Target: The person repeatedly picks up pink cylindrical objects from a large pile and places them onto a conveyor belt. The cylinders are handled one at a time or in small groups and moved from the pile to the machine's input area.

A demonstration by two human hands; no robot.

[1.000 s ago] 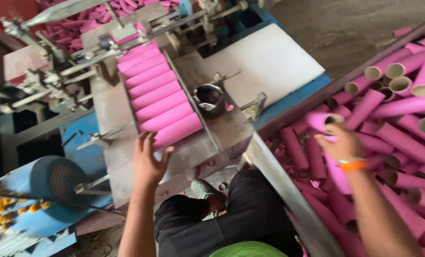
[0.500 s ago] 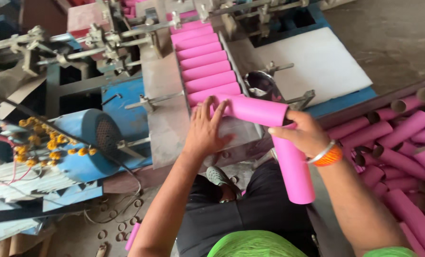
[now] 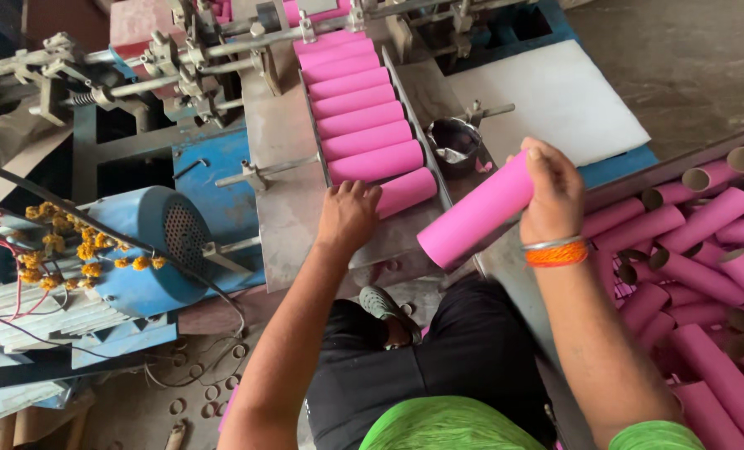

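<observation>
1. The right hand (image 3: 555, 187) has its fingers clenched round the upper end of a pink tube (image 3: 476, 212), whose long axis slants down-left from them.
2. The left hand (image 3: 348, 215) lies flat, fingers released, fingertips touching the nearest tube (image 3: 405, 192) of the row on the metal tray (image 3: 284, 167).
3. That row's tubes lie crosswise, just left of the held tube's lower end; the left hand is nearer them.

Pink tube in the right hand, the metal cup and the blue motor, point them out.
pink tube (image 3: 472, 218), head view, middle of its side.
metal cup (image 3: 453, 143), head view, on its rim.
blue motor (image 3: 138, 242), head view, its round housing.
</observation>
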